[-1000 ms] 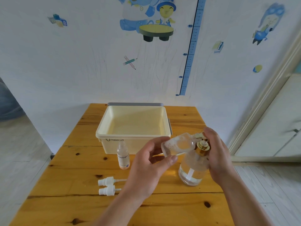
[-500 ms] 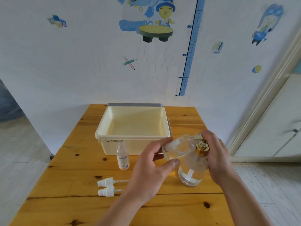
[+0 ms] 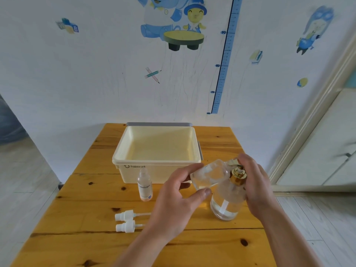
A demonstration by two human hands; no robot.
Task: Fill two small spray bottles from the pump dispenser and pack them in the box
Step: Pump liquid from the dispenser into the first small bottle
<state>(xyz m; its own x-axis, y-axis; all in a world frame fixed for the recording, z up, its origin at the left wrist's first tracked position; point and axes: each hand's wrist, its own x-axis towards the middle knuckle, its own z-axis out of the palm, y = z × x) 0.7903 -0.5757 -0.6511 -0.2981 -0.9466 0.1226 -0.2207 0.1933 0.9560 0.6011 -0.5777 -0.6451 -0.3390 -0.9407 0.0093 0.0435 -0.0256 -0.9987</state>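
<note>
My left hand [image 3: 179, 201] holds a small clear spray bottle [image 3: 209, 174] tilted on its side, its open neck up against the gold pump head [image 3: 238, 175] of the clear glass pump dispenser [image 3: 225, 207]. My right hand [image 3: 254, 182] wraps over the top of the dispenser, fingers on the pump. A second small bottle [image 3: 144, 185] with an orange-tinted base and no cap stands upright in front of the cream box [image 3: 157, 160]. Two white spray caps [image 3: 126, 220] lie on the table at front left. The box holds nothing.
The wooden table [image 3: 77, 189] stands against a white wall with blue cartoon stickers and a height chart. A grey lid edge [image 3: 159, 124] shows behind the box. Floor drops off at the left and right; a white door frame [image 3: 308, 132] is at the right.
The tilted bottle and both hands have shifted only slightly at the pump head; the bottle's neck sits a little closer under the nozzle. Everything else on the table is unmoved.
</note>
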